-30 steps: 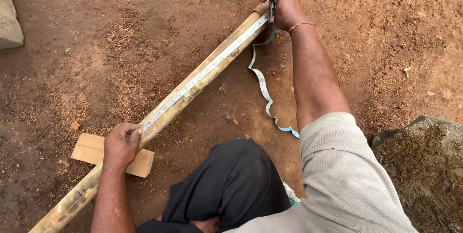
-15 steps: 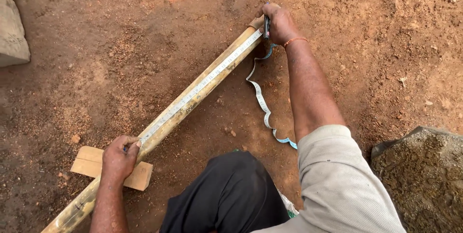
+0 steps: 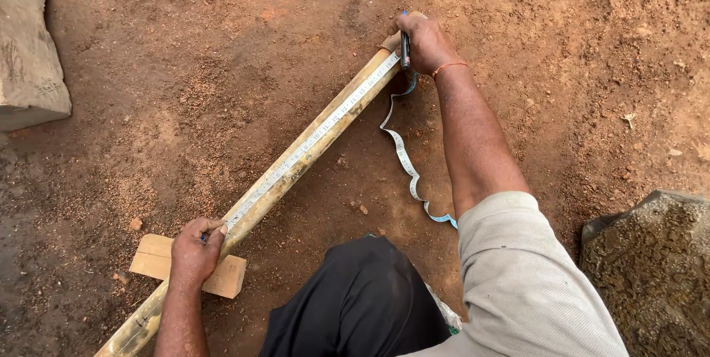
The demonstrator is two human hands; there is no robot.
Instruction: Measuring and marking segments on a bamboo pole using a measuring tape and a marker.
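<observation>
Soft, even daylight is falling over the red dirt ground (image 3: 222, 69); no glare is showing. Shadows are staying faint: a thin one is lying along the bamboo pole (image 3: 310, 146), a darker patch beneath the right arm (image 3: 473, 135). Focus is holding sharp across the frame, with slight wide-angle stretching at the corners.

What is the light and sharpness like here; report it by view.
Head view: soft, even daylight, no glare or hard shadows; left hand, bamboo pole and tape measure are sharp; right hand with pen is crisp; slight wide-angle stretch at the edges.
</observation>
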